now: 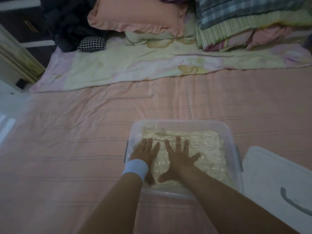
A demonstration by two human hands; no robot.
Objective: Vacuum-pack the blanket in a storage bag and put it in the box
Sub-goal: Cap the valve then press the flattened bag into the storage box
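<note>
A clear plastic box (224, 130) stands on the pink bed sheet in front of me. Inside it lies the cream blanket in its wrinkled, shiny vacuum bag (211, 149), pressed flat and filling the box. My left hand (145, 153), with a pale blue wristband, lies flat on the bag at the box's left side. My right hand (179, 156) presses on the bag's middle with fingers spread straight. Both hands hold nothing.
The box's white lid (273, 173) with a grey handle lies on the bed just right of the box. A floral sheet (135, 68), a pink pillow (135, 16) and folded bedding (244, 26) lie at the far side. Dark clothes (70, 22) lie at the back left.
</note>
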